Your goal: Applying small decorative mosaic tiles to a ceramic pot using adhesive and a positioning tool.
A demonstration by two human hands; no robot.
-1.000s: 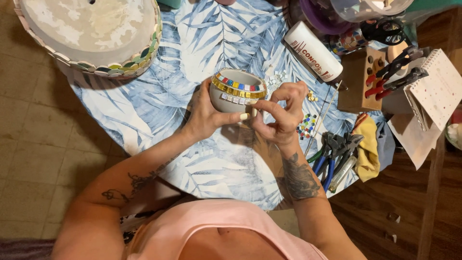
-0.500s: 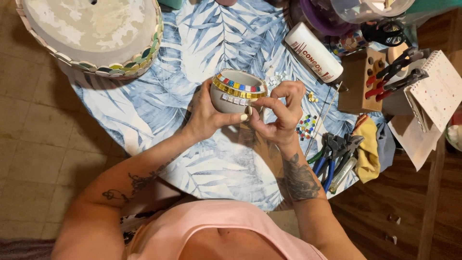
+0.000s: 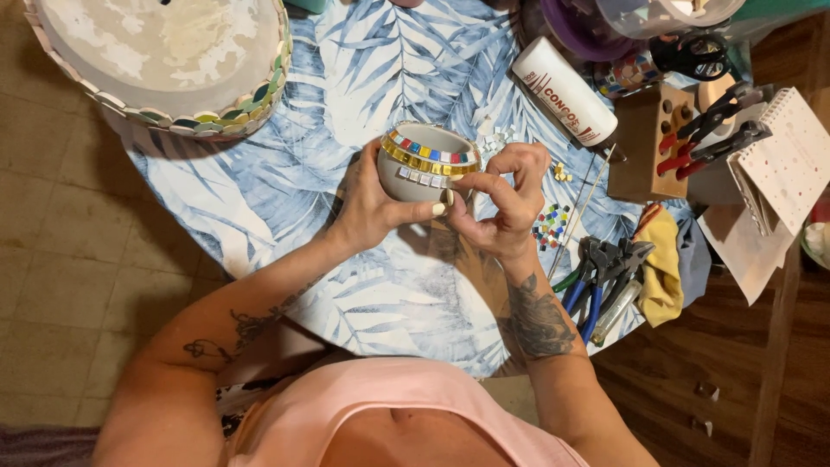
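While the left hand (image 3: 367, 207) grips the mosaic bowl (image 3: 424, 164), the right hand (image 3: 506, 203) pinches a tile against it.

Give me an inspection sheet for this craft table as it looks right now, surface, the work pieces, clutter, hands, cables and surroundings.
Surface: round table under a blue leaf-print cloth.
Job's things: small white bowl with rows of mosaic tiles around its rim.
Clutter: loose tiles, glue bottle, pliers, yellow rag, large tiled dish.
Hands: left hand cups the bowl; right hand pinches at its side.
Cables: nothing seen.
Surroundings: tiled floor.
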